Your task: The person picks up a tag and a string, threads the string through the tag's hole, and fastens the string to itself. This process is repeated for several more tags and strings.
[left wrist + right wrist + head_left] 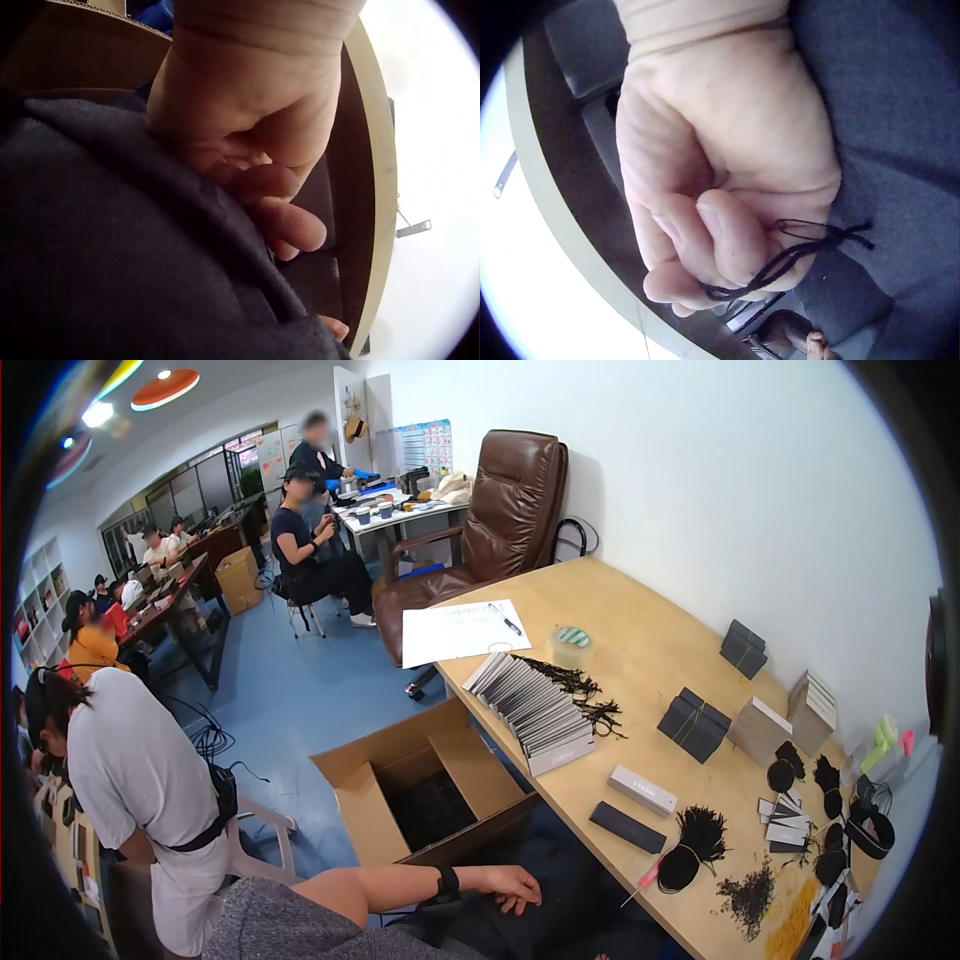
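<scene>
My left hand [515, 885], with a black band at its wrist, hangs over my dark-clothed lap beside the table edge. In the left wrist view the left hand [255, 165] has loosely curled fingers with nothing held, close over the dark cloth [135, 232]. My right hand [727, 165] is curled palm-up at my lap and holds a looped black string [832, 238] at its fingers. A thin dark wire loop [802, 223] shows at the string's knot. Only a fingertip of the right hand [601, 957] enters the head view.
On the wooden table [620, 610] lie a fanned row of tags [530, 705], black string bundles [700, 835], banded dark stacks [694, 724], a white paper [462, 632] and tape [572, 640]. An open carton [370, 800] stands left of the table. A person [150, 780] is close at left.
</scene>
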A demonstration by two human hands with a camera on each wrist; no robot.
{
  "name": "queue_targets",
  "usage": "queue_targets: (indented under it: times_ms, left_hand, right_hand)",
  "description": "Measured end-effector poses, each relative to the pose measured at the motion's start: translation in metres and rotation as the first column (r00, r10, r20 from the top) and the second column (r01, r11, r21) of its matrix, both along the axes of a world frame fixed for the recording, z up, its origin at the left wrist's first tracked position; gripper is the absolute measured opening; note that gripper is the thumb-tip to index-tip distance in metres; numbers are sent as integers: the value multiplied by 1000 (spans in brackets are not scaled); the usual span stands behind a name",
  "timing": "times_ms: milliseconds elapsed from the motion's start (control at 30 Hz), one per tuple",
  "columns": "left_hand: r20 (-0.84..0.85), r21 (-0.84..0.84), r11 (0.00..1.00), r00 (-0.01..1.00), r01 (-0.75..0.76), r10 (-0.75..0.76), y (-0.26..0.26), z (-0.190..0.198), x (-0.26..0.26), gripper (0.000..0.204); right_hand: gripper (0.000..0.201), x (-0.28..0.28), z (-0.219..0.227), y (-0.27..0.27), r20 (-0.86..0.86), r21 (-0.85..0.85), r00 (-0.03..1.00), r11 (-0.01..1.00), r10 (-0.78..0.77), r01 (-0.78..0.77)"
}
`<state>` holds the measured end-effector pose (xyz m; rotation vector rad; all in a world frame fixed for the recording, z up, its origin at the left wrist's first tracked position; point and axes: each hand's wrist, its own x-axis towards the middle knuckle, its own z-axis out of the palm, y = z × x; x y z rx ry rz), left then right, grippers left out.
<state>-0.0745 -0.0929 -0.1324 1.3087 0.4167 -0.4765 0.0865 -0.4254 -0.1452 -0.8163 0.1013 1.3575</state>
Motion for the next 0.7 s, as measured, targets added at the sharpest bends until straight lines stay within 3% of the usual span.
queue_targets:
  times_ms: [133, 233, 333, 400, 533, 700]
  left_hand:
    - [51, 3, 999, 997, -49, 49, -6, 2, -1, 30]
    - [71, 26, 999, 996, -46, 44, -12, 11, 3, 29]
    - [79, 44, 999, 997, -3, 0, -24, 14, 7, 29]
    - [93, 46, 999, 995, 26, -30, -27, 17, 12, 29]
    - [128, 3, 998, 990, 60, -60, -30, 22, 13, 29]
    - [204, -7, 998, 977, 68, -65, -34, 20, 11, 30]
  right_hand:
    - [7, -8, 19, 5, 63, -53, 998, 998, -16, 19]
    - [8, -15, 35, 14, 60, -204, 995, 975, -83, 93]
    - [9, -19, 32, 16, 77, -112, 997, 994, -6, 15]
    - [11, -21, 35, 22, 145, 30, 983, 992, 114, -120]
    - [16, -33, 56, 37, 274, 80, 941, 971, 197, -227]
    - [14, -40, 49, 46, 288, 50, 943, 980, 169, -191]
